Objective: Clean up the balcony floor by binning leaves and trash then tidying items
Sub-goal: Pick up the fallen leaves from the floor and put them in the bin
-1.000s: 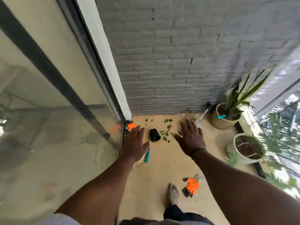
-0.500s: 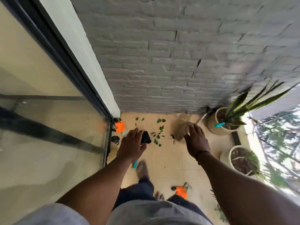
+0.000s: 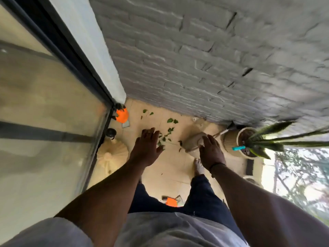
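Green leaves lie scattered on the beige tile floor near the grey brick wall. My left hand hangs over the leaves with fingers relaxed, holding nothing. My right hand hovers with spread fingers above a tan overturned pot lying on its side. An orange glove lies in the corner by the glass door, and a second orange glove shows between my legs.
A woven planter with a spiky plant and a teal tool stands at the right by the wall. A small black cup sits by the sliding glass door. My bare foot stands below the tan pot.
I have stepped closer to the wall and the view tilted further down. Both hands moved forward over the leaves and the tan pot. The black cup my left hand covered is out of sight.
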